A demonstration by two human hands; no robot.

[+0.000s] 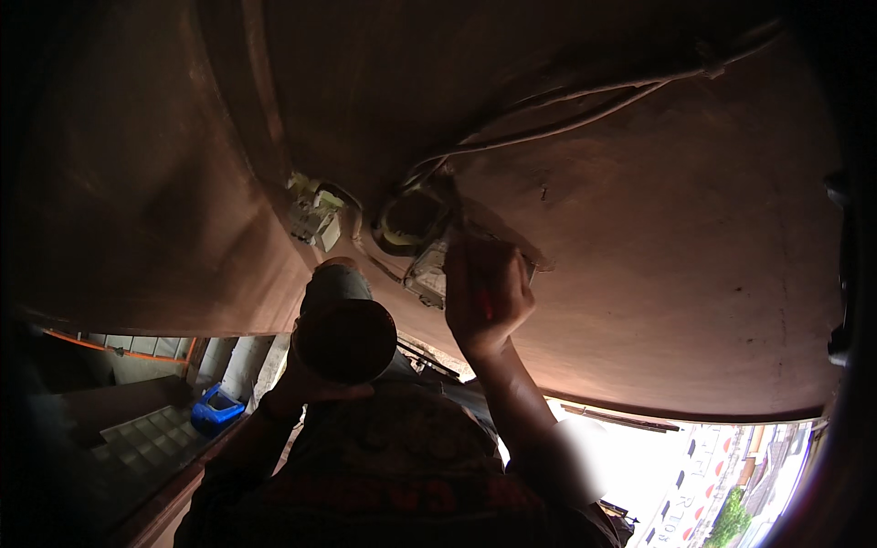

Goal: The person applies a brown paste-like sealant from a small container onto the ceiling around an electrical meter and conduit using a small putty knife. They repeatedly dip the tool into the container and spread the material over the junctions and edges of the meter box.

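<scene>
Fingers (523, 300) of right hand (489, 288) curled in tight; whether they grip anything, cannot tell. Right forearm (516, 388) raised from lower edge, hand at brown panel (658, 265). Pale fitting (427, 279) just left of right fingers, partly hidden; ring (411, 222) up and left, below cables (571, 100). Left hand (315, 385) lower, in shadow, wrapped round dark container (347, 341), fingers along its near side.

The right hand (489, 288) reaches out, fingers curled, while the left hand (312, 382) curves closer in.
</scene>
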